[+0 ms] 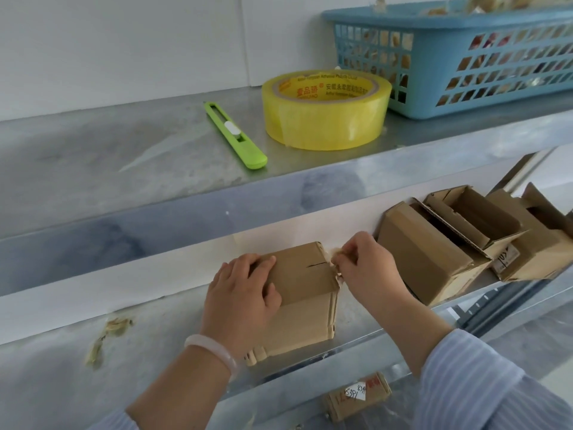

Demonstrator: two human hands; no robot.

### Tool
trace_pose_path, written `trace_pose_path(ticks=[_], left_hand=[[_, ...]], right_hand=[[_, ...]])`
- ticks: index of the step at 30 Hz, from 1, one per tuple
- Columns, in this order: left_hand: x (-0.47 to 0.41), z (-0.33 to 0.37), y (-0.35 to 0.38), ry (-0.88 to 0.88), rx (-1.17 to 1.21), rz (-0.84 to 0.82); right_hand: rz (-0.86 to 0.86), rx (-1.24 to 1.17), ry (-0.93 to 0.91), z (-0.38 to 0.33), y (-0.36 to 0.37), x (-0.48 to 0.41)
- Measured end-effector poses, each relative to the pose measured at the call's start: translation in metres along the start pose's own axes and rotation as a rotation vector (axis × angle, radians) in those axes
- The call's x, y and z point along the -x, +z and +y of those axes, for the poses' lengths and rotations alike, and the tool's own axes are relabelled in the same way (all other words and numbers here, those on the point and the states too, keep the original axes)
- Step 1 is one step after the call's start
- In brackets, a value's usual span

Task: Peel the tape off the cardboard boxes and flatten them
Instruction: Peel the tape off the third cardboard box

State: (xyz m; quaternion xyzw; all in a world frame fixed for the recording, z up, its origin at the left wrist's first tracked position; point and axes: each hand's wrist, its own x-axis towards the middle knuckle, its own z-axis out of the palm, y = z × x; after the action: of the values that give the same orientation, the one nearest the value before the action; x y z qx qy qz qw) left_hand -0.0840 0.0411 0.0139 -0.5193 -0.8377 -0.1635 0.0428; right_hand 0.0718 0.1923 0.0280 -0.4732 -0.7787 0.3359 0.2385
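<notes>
A small closed cardboard box (pixel 305 290) stands on the lower metal shelf (pixel 62 367). My left hand (pixel 240 297) grips its left side, thumb over the front edge and fingers on top. My right hand (pixel 361 263) pinches a crumpled strip of clear tape (pixel 331 254) at the box's upper right corner, partly lifted off the cardboard. A slit shows in the box's top seam.
Several opened cardboard boxes (pixel 434 252) crowd the lower shelf to the right. On the upper shelf lie a green utility knife (pixel 235 136), a yellow tape roll (pixel 324 110) and a blue basket (pixel 465 57). Tape scraps (pixel 108 333) lie at left. A labelled box (pixel 356 397) sits below.
</notes>
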Motion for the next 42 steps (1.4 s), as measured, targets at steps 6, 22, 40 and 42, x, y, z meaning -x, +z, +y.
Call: trace_pose_path(ticks=[6,22,40,42], left_hand=[[0.002,0.0,0.002,0.004,0.016,0.022],[0.0,-0.005,0.0,0.029,0.024,0.015],[-0.002,-0.009,0.002,0.074,0.04,0.056],[-0.002,-0.009,0.001,0.074,0.047,0.063]], right_hand=[[0.069,-0.005,-0.126,0.014,0.008,0.008],[-0.314,-0.473,-0.057,0.034,-0.012,0.006],[-0.107,-0.397,-0.096,0.038,-0.001,0.003],[-0.06,-0.48,-0.056,0.038,0.006,0.006]])
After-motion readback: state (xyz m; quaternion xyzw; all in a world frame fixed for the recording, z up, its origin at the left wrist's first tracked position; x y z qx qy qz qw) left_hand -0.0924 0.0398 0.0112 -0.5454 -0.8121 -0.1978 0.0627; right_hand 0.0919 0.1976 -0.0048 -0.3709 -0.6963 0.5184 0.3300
